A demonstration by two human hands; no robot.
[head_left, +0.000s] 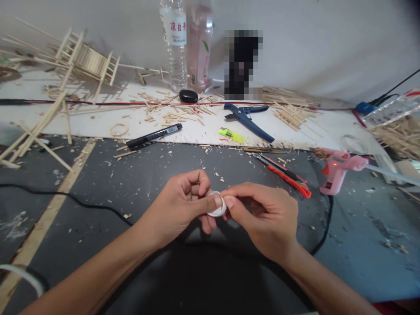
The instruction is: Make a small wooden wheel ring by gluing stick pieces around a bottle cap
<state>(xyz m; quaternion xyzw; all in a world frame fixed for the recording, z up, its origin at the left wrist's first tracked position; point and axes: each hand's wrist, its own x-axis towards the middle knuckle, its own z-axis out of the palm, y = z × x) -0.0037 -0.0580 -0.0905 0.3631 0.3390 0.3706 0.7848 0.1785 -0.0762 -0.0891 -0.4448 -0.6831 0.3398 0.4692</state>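
Over the middle of the dark table, both hands meet at a small white ring-shaped piece (217, 211), possibly a bottle cap or a roll of tape; fingers cover part of it. My left hand (187, 199) is closed, its thumb pressing on the piece from the left. Thumb and forefinger of my right hand (262, 208) pinch its right edge. Beyond the hands to the right lies a utility knife (288, 177) with an orange-red and black handle. A pink hot glue gun (337, 170) with a lit orange light rests farther right.
A white board (200, 131) along the wall bears wooden sticks, blue cutters (249, 122), a black marker (154, 135) and a yellow lighter (231, 134). Two plastic bottles (175, 52) stand behind. Stick structures (88, 63) are at left. A black cable (82, 203) crosses the table.
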